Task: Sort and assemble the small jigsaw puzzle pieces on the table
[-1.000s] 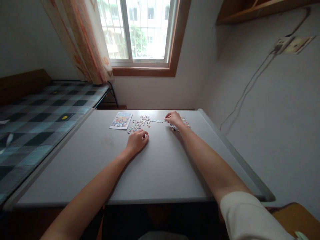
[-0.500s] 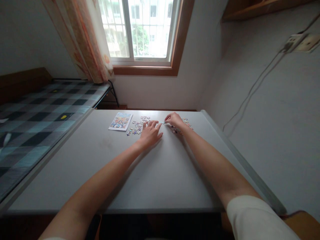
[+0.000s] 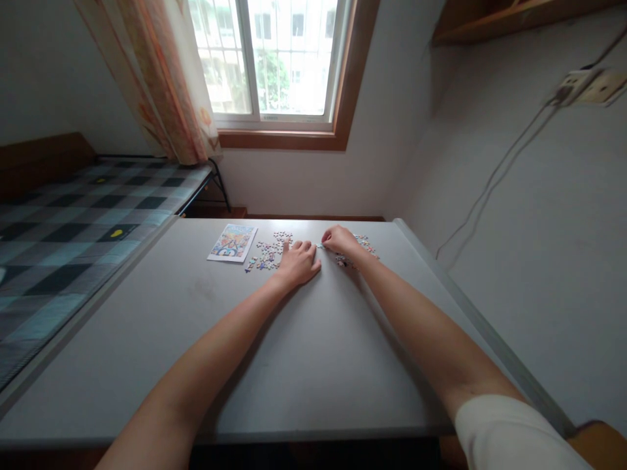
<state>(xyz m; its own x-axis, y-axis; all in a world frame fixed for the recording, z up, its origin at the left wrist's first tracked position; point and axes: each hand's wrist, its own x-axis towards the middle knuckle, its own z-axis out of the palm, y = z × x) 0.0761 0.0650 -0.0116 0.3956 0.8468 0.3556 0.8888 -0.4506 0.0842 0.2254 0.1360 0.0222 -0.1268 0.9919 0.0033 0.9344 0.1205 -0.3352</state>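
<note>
Many small jigsaw pieces [image 3: 267, 253] lie scattered on the grey table [image 3: 294, 352], left of my left hand [image 3: 300, 262]. That hand rests palm down near the far edge, its fingers apart, beside a few light blue pieces [image 3: 319, 246]. My right hand [image 3: 339, 240] is pinched at the right end of those pieces; its fingertips hide what they grip. More loose pieces [image 3: 365, 243] lie behind and under the right wrist. A printed picture card [image 3: 232, 243] with a penguin on it lies flat to the left of the pieces.
A bed with a checked cover [image 3: 98, 222] stands along the left. Beyond the table are a window [image 3: 289, 65] and an orange curtain [image 3: 171, 85]. On the right wall, a cable [image 3: 490, 183] hangs from a socket [image 3: 575, 87].
My left hand has moved slightly right, its fingers now lower and closer to the table. My right hand stays pinched at nearly the same spot. The view has shifted slightly.
</note>
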